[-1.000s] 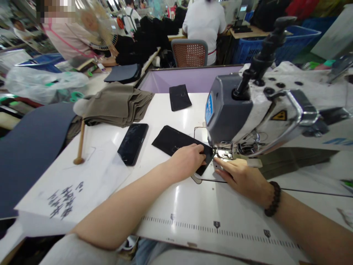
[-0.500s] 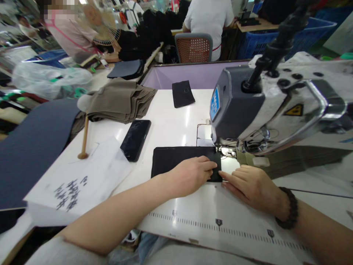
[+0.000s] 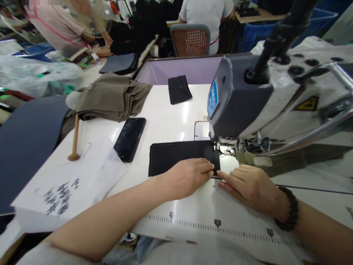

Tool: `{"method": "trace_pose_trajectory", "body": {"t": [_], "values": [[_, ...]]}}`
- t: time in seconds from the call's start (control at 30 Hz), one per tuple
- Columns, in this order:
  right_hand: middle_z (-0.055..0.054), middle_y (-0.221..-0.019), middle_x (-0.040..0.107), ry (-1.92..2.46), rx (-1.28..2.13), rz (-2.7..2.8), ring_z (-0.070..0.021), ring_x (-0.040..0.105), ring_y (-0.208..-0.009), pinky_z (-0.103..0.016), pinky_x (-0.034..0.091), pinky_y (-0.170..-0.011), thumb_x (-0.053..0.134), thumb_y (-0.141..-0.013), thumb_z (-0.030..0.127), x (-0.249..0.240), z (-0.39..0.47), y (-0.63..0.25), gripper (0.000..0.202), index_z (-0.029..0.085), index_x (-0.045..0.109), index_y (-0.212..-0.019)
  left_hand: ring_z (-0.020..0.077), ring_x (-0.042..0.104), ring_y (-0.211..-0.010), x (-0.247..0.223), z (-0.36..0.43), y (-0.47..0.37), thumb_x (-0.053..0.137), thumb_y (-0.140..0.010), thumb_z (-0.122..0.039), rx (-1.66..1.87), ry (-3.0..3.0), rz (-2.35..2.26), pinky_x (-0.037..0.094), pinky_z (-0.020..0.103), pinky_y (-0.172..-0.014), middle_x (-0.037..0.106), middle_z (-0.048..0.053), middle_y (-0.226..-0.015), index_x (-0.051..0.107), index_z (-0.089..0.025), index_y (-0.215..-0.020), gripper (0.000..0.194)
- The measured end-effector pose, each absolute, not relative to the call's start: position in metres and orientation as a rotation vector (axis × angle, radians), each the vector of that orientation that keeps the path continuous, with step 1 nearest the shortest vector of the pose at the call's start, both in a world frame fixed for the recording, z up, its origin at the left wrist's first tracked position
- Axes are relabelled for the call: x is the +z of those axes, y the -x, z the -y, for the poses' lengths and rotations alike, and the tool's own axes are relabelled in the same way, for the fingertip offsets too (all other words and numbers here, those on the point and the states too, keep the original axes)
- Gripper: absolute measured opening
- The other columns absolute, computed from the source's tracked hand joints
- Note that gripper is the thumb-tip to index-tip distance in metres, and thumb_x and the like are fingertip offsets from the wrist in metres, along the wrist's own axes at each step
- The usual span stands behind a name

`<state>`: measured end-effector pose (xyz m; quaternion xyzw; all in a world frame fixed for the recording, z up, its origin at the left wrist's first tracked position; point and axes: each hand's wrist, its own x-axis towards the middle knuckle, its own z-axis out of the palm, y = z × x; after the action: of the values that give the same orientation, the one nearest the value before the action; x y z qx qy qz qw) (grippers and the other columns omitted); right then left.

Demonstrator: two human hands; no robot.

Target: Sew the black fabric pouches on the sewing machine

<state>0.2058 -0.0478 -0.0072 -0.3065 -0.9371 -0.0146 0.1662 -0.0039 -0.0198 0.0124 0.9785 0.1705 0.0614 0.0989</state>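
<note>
A black fabric piece lies flat on the white sewing table, its upper right corner at the presser foot of the sewing machine. My left hand rests on the fabric's lower right part, fingers stretched and pressing it down. With its index finger extended, my right hand touches the fabric's lower right corner; its other fingers lie on the table. A dark beaded bracelet is on the right wrist. Farther back lies a smaller black fabric piece.
To the left are a black phone, a stack of brown fabric, a wooden-handled tool and paper with handwriting. Olive fabric lies right of the needle. Beyond the table, a person in white sits near a chair.
The camera view has shifted slightly, so the machine looks larger and nearer. Both hands keep nearly the same place on the black fabric, which still lies at the presser foot.
</note>
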Motion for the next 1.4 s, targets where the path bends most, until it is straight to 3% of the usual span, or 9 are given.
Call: {"method": "trace_pose_trajectory", "body": {"t": [0.27, 0.67, 1.1, 1.4], "values": [[-0.003, -0.058, 0.059, 1.070, -0.060, 2.637, -0.0112, 0.052, -0.054, -0.025, 0.034, -0.053, 0.037, -0.088, 0.030, -0.013, 0.042, -0.207, 0.031, 0.012, 0.062, -0.093, 0.0170, 0.049, -0.108, 0.007, 0.007, 0.003, 0.039, -0.086, -0.011, 0.229, -2.975, -0.522, 0.039, 0.029, -0.097, 0.058, 0.012, -0.108, 0.055, -0.006, -0.101, 0.023], [-0.006, -0.081, 0.067, 1.295, 0.018, 2.596, -0.0143, 0.057, -0.063, -0.026, 0.039, -0.059, 0.036, -0.087, 0.032, -0.019, 0.036, -0.205, 0.034, 0.014, 0.056, -0.108, 0.0166, 0.050, -0.105, 0.011, -0.015, -0.004, 0.042, -0.087, -0.013, 0.125, -2.846, -0.675, 0.041, 0.029, -0.093, 0.056, 0.009, -0.107, 0.056, -0.009, -0.099, 0.019], [-0.006, -0.078, 0.066, 1.287, 0.045, 2.593, -0.0132, 0.057, -0.061, -0.025, 0.039, -0.059, 0.036, -0.087, 0.032, -0.019, 0.036, -0.205, 0.033, 0.014, 0.056, -0.107, 0.0175, 0.056, -0.096, 0.000, -0.029, -0.004, 0.045, -0.085, -0.013, 0.320, -2.859, -0.802, 0.048, 0.028, -0.081, 0.060, 0.007, -0.102, 0.058, -0.011, -0.096, 0.017], [-0.005, -0.074, 0.066, 1.296, 0.037, 2.575, -0.0138, 0.058, -0.062, -0.025, 0.040, -0.058, 0.035, -0.088, 0.033, -0.022, 0.039, -0.207, 0.035, 0.014, 0.055, -0.110, 0.0156, 0.055, -0.096, -0.003, -0.029, -0.004, 0.044, -0.086, -0.013, 0.386, -2.896, -0.785, 0.047, 0.025, -0.082, 0.060, 0.007, -0.102, 0.059, -0.011, -0.095, 0.018]]}}
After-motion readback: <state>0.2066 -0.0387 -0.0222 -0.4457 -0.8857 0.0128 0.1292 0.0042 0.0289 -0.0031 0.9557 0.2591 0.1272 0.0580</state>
